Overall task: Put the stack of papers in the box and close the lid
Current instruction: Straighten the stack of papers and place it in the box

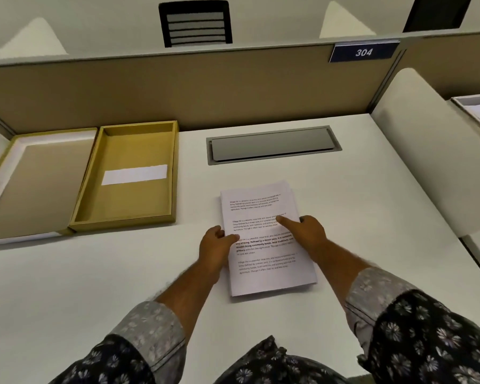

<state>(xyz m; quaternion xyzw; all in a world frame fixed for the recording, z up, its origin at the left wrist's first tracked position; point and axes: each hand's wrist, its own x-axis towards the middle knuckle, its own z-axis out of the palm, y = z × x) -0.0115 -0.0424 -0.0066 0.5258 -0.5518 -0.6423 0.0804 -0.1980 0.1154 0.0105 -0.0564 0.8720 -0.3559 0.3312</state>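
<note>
Two hands, left [215, 243] and right [308, 231], fingers clamped on white printed paper stack [263, 239] edges; loose sheets may fan, snagging open tan cardboard box [128, 173] walls.

The number "304" is seen in white on a blue sign [363, 52] at the top of the desk wall. Printed lines are seen on the top sheet of the papers [266, 239]. Only bits can be read: "Village life is a peaceful" and "strong community bonds, local traditions".
</note>
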